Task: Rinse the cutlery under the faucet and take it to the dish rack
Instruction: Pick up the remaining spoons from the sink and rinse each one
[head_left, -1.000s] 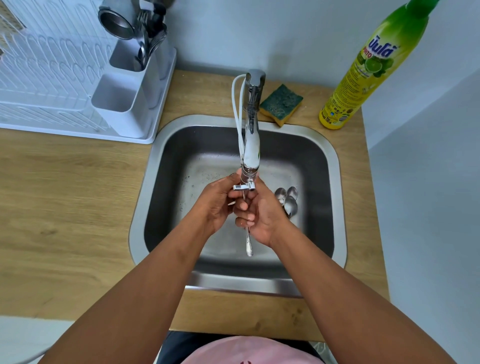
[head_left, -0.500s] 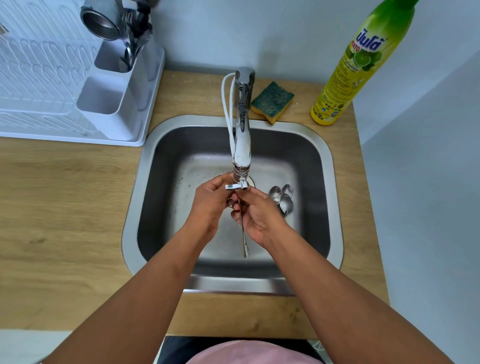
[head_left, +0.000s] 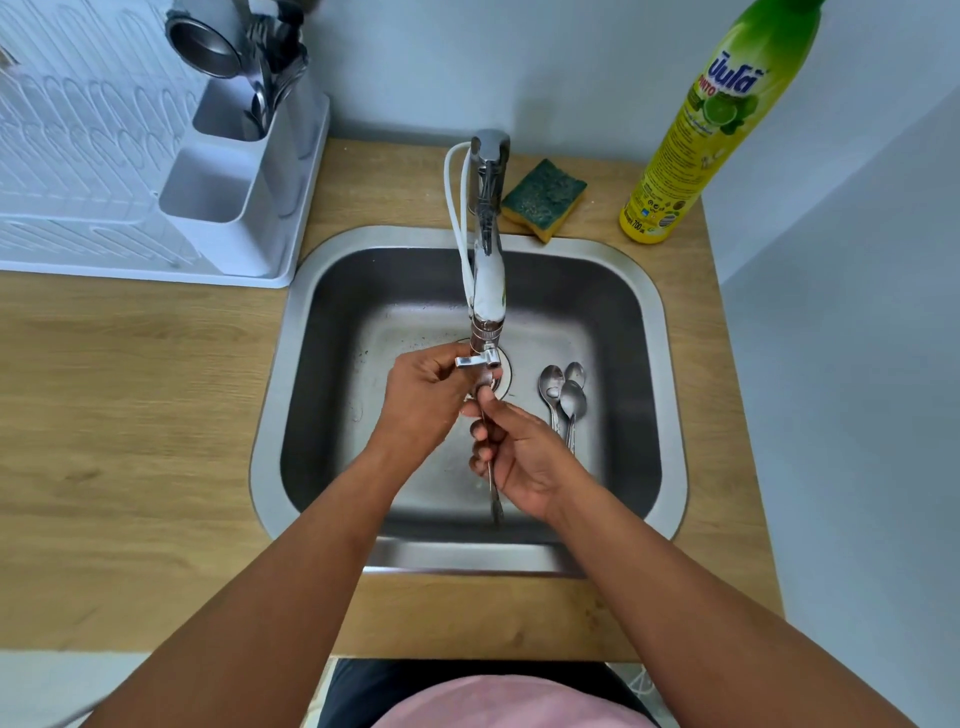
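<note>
Over the steel sink (head_left: 670, 395), my right hand (head_left: 524, 457) grips a spoon (head_left: 494, 499) by its handle, whose end points toward me. The bowl end sits under the faucet (head_left: 488, 275) spout, hidden between my fingers. My left hand (head_left: 423, 397) is curled at the spoon's head, just beside the faucet's small lever (head_left: 475, 361). Three more spoons (head_left: 566, 400) lie on the sink floor to the right. The white dish rack (head_left: 93, 171) stands on the counter at upper left, its cutlery holder (head_left: 234, 208) holding several utensils.
A green and yellow sponge (head_left: 543, 205) lies behind the sink by the faucet base. A tall dish-soap bottle (head_left: 701, 130) stands at the back right corner. A metal cup (head_left: 202, 47) rests in the rack. The wooden counter (head_left: 130, 415) extends left.
My hands have parted slightly, with the right one drawn a little toward me along the spoon handle. The left stays at the spout. The camera has tilted a bit.
</note>
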